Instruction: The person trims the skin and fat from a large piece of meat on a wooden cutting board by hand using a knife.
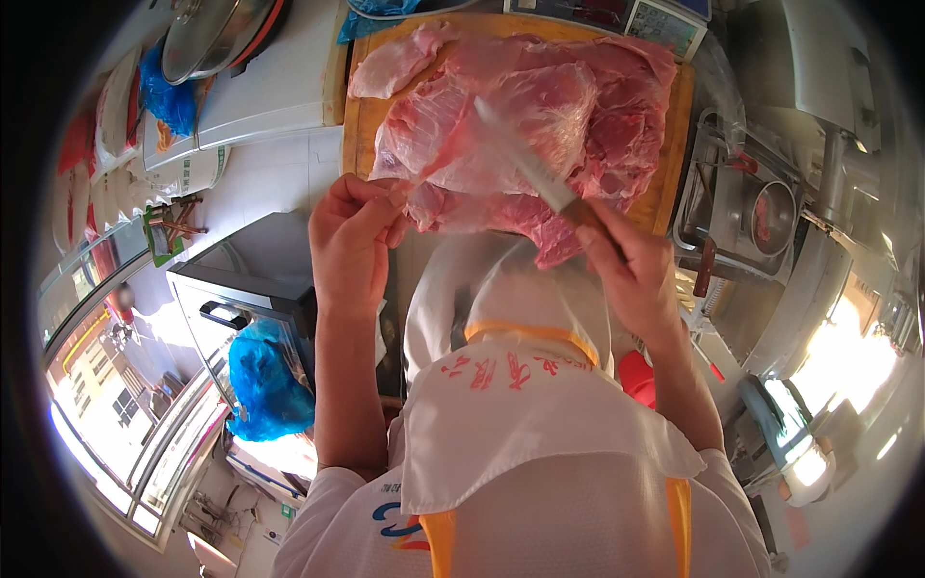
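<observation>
A large slab of raw pink meat [540, 111] covers most of a wooden cutting board [678, 144] in front of me. At its far left lies a paler piece of meat [397, 64]. My right hand [631, 265] is wrapped round the brown handle of a knife [528, 162]. The blade points away and to the left, over the middle of the slab. My left hand [355, 236] is closed in a pinch at the slab's near left edge, on what looks like a thin strip of meat stretching toward the blade. The fingertips partly hide this strip.
A scale [665, 29] stands beyond the board. To the right, a metal tray [708, 207] holds a steel bowl [774, 218]. At the left are a white counter [275, 91], a lidded pan [214, 39] and a blue plastic bag [270, 385] beside a dark cabinet [255, 255].
</observation>
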Motion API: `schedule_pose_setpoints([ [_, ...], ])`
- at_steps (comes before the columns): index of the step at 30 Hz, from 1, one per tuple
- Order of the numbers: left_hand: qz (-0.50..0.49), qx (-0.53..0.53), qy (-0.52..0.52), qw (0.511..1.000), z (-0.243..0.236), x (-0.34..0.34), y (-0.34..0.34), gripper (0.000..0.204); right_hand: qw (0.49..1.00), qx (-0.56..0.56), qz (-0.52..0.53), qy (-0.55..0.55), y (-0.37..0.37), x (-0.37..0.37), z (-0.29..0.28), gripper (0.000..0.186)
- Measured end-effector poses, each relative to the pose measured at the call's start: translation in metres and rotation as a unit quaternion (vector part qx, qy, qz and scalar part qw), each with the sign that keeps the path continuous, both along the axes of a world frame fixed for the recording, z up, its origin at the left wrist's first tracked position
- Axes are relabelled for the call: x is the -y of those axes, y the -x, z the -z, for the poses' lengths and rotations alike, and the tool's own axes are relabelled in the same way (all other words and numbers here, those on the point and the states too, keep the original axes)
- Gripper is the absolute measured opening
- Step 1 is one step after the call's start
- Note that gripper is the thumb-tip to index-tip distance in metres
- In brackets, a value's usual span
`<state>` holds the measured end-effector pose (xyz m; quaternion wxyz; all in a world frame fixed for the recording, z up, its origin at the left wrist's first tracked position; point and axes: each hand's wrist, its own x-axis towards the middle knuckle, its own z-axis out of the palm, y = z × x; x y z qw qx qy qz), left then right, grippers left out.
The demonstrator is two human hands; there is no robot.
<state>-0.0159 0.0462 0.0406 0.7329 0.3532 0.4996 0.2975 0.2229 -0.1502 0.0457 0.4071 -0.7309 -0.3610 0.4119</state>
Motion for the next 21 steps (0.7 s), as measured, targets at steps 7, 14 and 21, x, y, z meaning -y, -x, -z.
schedule_pose_setpoints([
  [7,-0.008,0.022,0.007,1.0,-0.002,0.005,-0.001,0.014,1.0,-0.021,-0.013,-0.013,-0.003,-0.041,0.002,0.029],
  [14,-0.002,0.022,0.012,1.0,0.001,0.005,0.023,0.014,0.996,0.037,-0.045,-0.06,0.011,-0.003,0.008,0.03],
  [21,-0.015,0.007,0.005,1.0,-0.005,0.013,0.022,0.016,0.991,0.082,-0.101,-0.031,0.009,-0.037,0.013,0.028],
])
